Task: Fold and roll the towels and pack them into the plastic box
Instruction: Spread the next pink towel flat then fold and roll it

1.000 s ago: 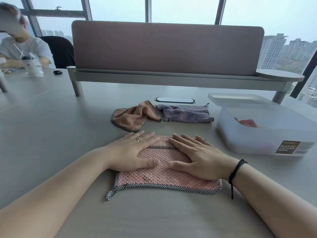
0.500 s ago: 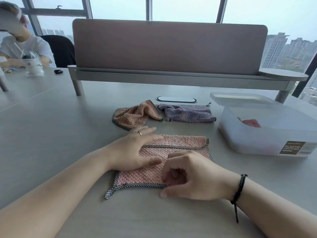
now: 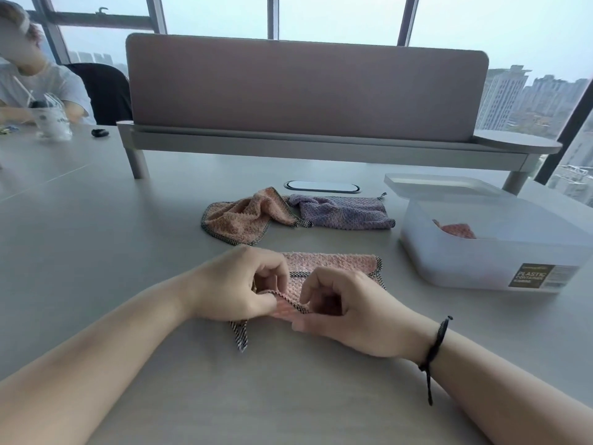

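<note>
Up close at the desk, I have both hands on the pink towel point(image 3: 333, 263), which lies folded on the grey table point(image 3: 96, 252) just in front of me. My left hand point(image 3: 231, 284) is curled, thumb and fingers pinched on the towel's near edge and lifting it off the surface; a checked-trim corner hangs down below that hand. My right hand point(image 3: 349, 311) is curled too, its fingers tucked onto the same raised edge, thumb flat along the table, a black cord bracelet point(image 3: 433, 348) at the wrist. Beyond the pink towel, apart from it, a crumpled peach towel point(image 3: 237, 216) and a purple towel point(image 3: 343, 213) lie touching each other. To the right stands the plastic box point(image 3: 487, 252), open, with a red rolled towel point(image 3: 457, 230) inside; its lid point(image 3: 439, 186) rests just behind it. A padded desk divider point(image 3: 305, 88) crosses the far side, and another person point(image 3: 41, 85) sits at far left behind a drink cup point(image 3: 53, 120).
</note>
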